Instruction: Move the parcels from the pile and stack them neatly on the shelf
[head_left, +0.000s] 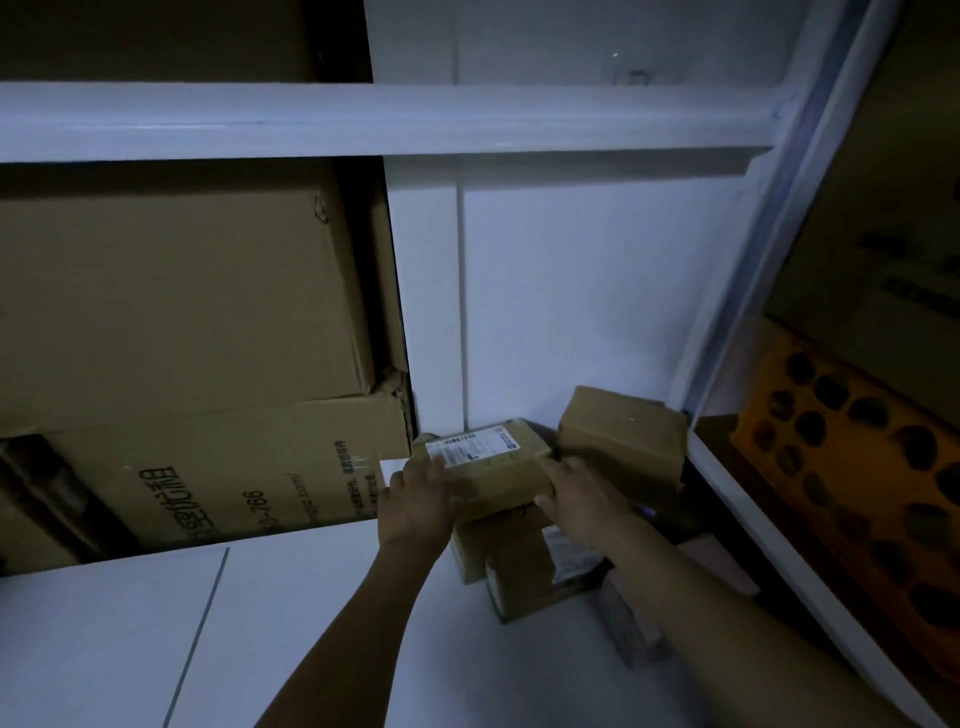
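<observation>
A small brown parcel with a white shipping label (488, 462) sits on top of other parcels on the white shelf (291, 613). My left hand (418, 501) presses its left side and my right hand (576, 496) grips its right side. Under it are two more small cardboard parcels (519, 577), one bearing a white label. Another plain brown parcel (623, 439) stands just to the right, against the shelf's upright post.
Large cardboard boxes (176, 301) fill the left of this shelf level, one stacked on a printed box (234, 478). A white shelf beam (384, 122) runs overhead. The white post (753, 260) bounds the right; beyond it an orange patterned box (852, 467).
</observation>
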